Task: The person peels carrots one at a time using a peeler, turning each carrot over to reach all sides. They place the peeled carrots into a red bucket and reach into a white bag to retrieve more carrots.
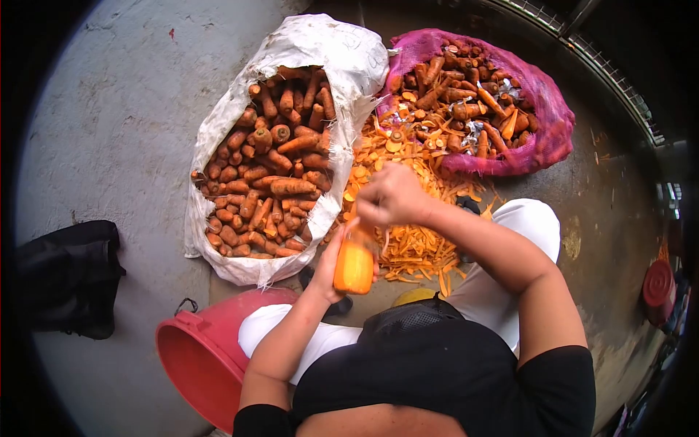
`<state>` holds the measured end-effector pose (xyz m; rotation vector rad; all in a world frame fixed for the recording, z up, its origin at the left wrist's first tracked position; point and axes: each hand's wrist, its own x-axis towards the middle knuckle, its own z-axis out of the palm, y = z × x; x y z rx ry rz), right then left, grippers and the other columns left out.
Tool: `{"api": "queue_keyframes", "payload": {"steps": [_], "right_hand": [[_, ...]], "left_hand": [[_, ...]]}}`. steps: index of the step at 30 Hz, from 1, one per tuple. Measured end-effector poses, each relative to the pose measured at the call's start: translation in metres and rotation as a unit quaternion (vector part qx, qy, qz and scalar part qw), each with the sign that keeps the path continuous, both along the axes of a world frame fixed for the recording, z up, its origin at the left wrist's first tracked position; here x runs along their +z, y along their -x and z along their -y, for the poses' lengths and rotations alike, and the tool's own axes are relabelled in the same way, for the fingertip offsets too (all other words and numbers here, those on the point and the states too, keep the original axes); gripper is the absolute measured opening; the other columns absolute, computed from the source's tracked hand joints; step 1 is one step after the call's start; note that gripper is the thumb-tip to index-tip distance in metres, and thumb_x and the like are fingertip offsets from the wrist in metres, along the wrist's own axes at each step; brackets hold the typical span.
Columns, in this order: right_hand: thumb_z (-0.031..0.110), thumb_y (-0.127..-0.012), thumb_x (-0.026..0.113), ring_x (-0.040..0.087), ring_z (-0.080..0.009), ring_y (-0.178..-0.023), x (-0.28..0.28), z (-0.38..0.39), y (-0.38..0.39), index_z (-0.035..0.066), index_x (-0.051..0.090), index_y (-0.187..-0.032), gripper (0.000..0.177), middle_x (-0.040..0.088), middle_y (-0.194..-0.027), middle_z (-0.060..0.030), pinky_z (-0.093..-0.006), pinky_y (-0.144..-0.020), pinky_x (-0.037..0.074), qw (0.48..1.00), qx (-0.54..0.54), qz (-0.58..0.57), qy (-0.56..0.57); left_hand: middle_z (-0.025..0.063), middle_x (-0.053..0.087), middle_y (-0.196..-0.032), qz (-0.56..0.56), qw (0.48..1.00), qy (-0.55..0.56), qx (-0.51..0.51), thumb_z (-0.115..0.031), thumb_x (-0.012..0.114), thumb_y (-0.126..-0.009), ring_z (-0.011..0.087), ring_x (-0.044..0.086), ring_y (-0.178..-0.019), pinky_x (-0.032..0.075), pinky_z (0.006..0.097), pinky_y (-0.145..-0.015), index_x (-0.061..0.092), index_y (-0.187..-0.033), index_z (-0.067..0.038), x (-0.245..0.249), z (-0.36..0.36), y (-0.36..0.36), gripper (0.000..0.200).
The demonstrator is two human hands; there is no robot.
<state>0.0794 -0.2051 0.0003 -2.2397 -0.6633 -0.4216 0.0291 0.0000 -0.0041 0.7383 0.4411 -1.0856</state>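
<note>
My left hand (pixel 327 270) is wrapped round a thick, mostly peeled carrot (pixel 354 267), bright orange and smooth at its near end. Just beyond it, my right hand (pixel 393 197) is closed above the carrot's far end. Motion blur hides what its fingers grip. Under and past both hands spreads a heap of orange carrot peelings (pixel 413 251). To the left of the hands lies an open white sack (pixel 320 40) full of unpeeled carrots (pixel 280 164).
A pink mesh sack (pixel 555 124) of carrots and scraps lies at the back right. A red bucket (pixel 218 328) is tipped on its side by my left leg. Dark cloth (pixel 80 280) lies far left on the concrete floor (pixel 124 138). A red round object (pixel 658 291) sits far right.
</note>
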Motion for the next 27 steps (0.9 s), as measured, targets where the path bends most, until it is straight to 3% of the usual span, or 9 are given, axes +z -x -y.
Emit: {"api": "queue_keyframes", "payload": {"steps": [6,9,10,11,12,14,18,22,27], "right_hand": [[0.024,-0.075,0.057,0.051,-0.0269,-0.043,-0.025,0.017,-0.021,0.012,0.060,-0.053,0.025,0.049,-0.046,-0.0088,-0.0395,-0.045,0.041,0.998,-0.066,-0.014,0.007],[0.033,-0.078,0.055,0.054,-0.0233,-0.042,-0.032,0.032,-0.029,0.016,0.065,-0.055,0.030,0.057,-0.048,-0.0044,-0.0339,-0.051,0.046,0.971,-0.123,-0.202,-0.037],[0.036,-0.081,0.053,0.055,-0.0167,-0.043,-0.040,0.051,-0.040,0.018,0.070,-0.063,0.030,0.060,-0.051,-0.0014,-0.0314,-0.052,0.048,0.956,-0.151,-0.244,0.066],[0.037,-0.082,0.053,0.058,-0.0164,-0.048,-0.056,0.074,-0.046,0.016,0.072,-0.069,0.031,0.062,-0.055,-0.0019,-0.0337,-0.054,0.049,0.958,-0.191,-0.160,0.144],[0.037,-0.083,0.051,0.063,-0.0211,-0.056,-0.054,0.090,-0.049,0.014,0.072,-0.072,0.034,0.065,-0.061,-0.0052,-0.0364,-0.058,0.051,0.909,-0.251,-0.288,0.167],[0.037,-0.083,0.050,0.066,-0.0280,-0.061,-0.084,0.111,-0.043,0.011,0.072,-0.076,0.035,0.067,-0.067,-0.0114,-0.0399,-0.066,0.053,0.877,-0.314,-0.281,0.232],[0.044,-0.085,0.048,0.067,-0.0297,-0.078,-0.121,0.098,-0.029,0.006,0.071,-0.079,0.045,0.068,-0.082,-0.0174,-0.0421,-0.074,0.052,0.830,-0.279,-0.417,0.243],[0.071,-0.081,0.046,0.066,-0.0313,-0.080,-0.156,0.074,-0.018,0.005,0.072,-0.086,0.071,0.068,-0.085,-0.0178,-0.0399,-0.073,0.050,0.811,-0.158,-0.553,0.107],[0.064,-0.076,0.062,0.065,-0.0310,-0.084,-0.191,0.026,-0.004,0.003,0.069,-0.089,0.063,0.067,-0.087,-0.0170,-0.0414,-0.075,0.049,0.832,-0.057,-0.532,0.148]], "left_hand": [[0.0155,0.059,-0.087,-0.021,1.000,-0.008,-0.021,-0.057,0.032,-0.096,0.0275,0.063,-0.070,0.056,0.0389,-0.060,0.047,-0.117,-0.009,-0.010,-0.002,0.000,0.055],[0.0163,0.058,-0.088,0.008,0.999,0.009,-0.041,-0.057,0.030,-0.096,0.0275,0.063,-0.072,0.056,0.0389,-0.062,0.044,-0.125,-0.007,-0.013,-0.006,-0.004,0.060],[0.0166,0.058,-0.088,0.013,0.997,0.031,-0.063,-0.058,0.029,-0.096,0.0274,0.063,-0.073,0.056,0.0389,-0.062,0.042,-0.128,-0.007,-0.013,-0.008,-0.001,0.061],[0.0168,0.058,-0.088,0.019,0.995,0.054,-0.085,-0.058,0.029,-0.096,0.0274,0.064,-0.074,0.056,0.0388,-0.062,0.040,-0.130,-0.006,-0.012,-0.012,0.003,0.063],[0.0171,0.058,-0.088,0.025,0.991,0.076,-0.109,-0.058,0.028,-0.096,0.0273,0.064,-0.075,0.056,0.0388,-0.063,0.038,-0.133,-0.006,-0.010,-0.014,0.007,0.065],[0.0171,0.058,-0.090,0.001,0.988,0.112,-0.104,-0.059,0.027,-0.096,0.0271,0.064,-0.076,0.055,0.0388,-0.065,0.038,-0.134,-0.005,-0.005,-0.017,0.011,0.067],[0.0164,0.059,-0.095,0.029,0.985,0.163,-0.039,-0.062,0.027,-0.094,0.0272,0.064,-0.079,0.055,0.0395,-0.069,0.044,-0.127,-0.004,-0.003,-0.019,0.004,0.069],[0.0158,0.059,-0.094,0.050,0.987,0.150,0.040,-0.065,0.029,-0.093,0.0271,0.064,-0.080,0.055,0.0394,-0.071,0.043,-0.127,-0.002,0.001,-0.016,-0.005,0.073],[0.0146,0.059,-0.094,0.005,0.987,0.048,0.150,-0.053,0.041,-0.095,0.0275,0.062,-0.085,0.054,0.0398,-0.075,0.051,-0.116,-0.002,-0.006,-0.018,-0.011,0.056]]}}
